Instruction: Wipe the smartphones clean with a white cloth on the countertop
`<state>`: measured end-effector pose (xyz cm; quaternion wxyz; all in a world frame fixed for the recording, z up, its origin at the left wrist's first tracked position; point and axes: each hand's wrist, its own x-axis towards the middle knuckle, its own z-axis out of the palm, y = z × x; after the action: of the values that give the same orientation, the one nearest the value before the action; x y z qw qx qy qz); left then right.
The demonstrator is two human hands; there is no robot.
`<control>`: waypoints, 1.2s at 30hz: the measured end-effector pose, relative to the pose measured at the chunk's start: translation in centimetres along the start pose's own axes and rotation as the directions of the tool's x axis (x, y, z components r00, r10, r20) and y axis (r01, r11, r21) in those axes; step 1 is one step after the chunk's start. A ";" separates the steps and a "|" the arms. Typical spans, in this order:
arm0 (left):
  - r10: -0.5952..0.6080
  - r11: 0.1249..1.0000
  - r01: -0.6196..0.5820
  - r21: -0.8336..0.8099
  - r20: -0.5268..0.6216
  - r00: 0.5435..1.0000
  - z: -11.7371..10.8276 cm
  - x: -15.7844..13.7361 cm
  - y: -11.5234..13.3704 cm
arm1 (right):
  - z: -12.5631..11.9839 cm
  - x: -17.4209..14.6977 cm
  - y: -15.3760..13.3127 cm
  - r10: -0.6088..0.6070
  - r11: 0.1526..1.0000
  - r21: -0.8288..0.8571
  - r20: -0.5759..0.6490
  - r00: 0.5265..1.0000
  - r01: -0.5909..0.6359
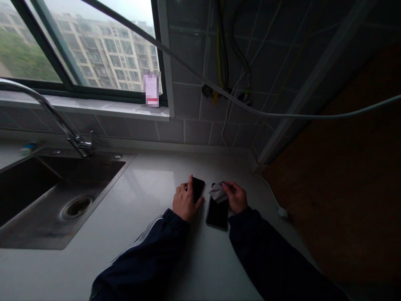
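On the pale counter (150, 188) lie two dark, flat objects that look like smartphones. My left hand (185, 204) is on the farther black phone (198, 188), its index finger along the left edge and its thumb by the right edge; the hand covers the phone's near end. Just to the right is a second black phone (216, 215), dark screen up. Over its far end, my right hand (237, 197) pinches a crumpled light-grey cloth (218, 192) between thumb and fingers. The cloth hides part of this phone, and whether it touches the screen is hard to tell.
At left is a steel sink (103, 184) with a tall chrome faucet (79, 144). A white cable (232, 104) hangs across the view in front of the tiled wall. A plug-like white piece (282, 212) lies by the right edge. A blurred-out item (151, 88) stands on the windowsill.
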<state>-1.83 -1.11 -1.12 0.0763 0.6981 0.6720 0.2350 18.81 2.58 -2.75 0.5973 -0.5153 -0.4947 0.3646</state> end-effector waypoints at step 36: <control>0.203 0.340 -0.034 -0.940 0.038 0.978 0.1 -2.4 3.2 | -0.4 -0.6 -2.9 0.021 0.989 -0.146 0.282 0.959 0.021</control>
<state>1.09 -3.65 -0.40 0.4925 0.5919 0.3575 0.5285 18.87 1.35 0.00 0.4806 -0.5007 -0.6006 0.3969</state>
